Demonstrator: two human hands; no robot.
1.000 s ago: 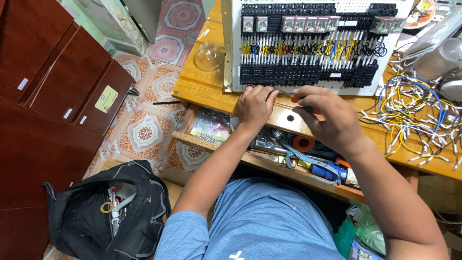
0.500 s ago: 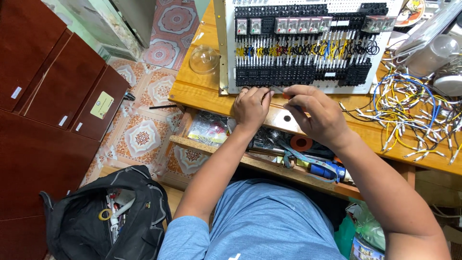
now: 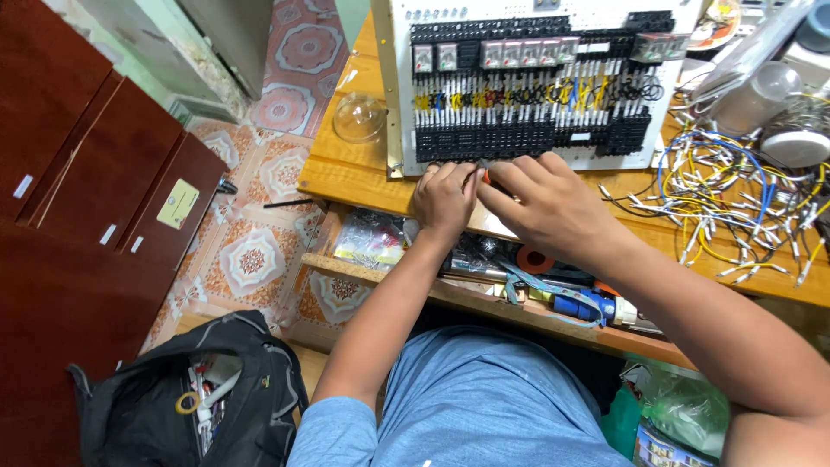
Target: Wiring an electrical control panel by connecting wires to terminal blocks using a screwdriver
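A white wiring panel [image 3: 398, 86] with rows of black terminal blocks [image 3: 519, 138], relays and short coloured wires stands on a wooden workbench [image 3: 346, 177]. My left hand [image 3: 445, 199] rests with curled fingers at the panel's lower edge, below the bottom terminal row. My right hand [image 3: 540, 207] is beside it, fingers closed around a small tool with an orange handle [image 3: 487, 178] whose tip points at the terminals. Most of the tool is hidden by my fingers.
A tangle of loose coloured wires [image 3: 735, 199] lies on the bench at right. A clear dome [image 3: 359, 117] sits left of the panel. An open drawer [image 3: 484, 268] below holds tools and tape. A black bag [image 3: 190, 398] is on the floor, beside brown cabinets [image 3: 95, 182].
Both hands have shifted left along the panel's bottom edge and closer together. The camera has tilted, so the panel sits lower in view.
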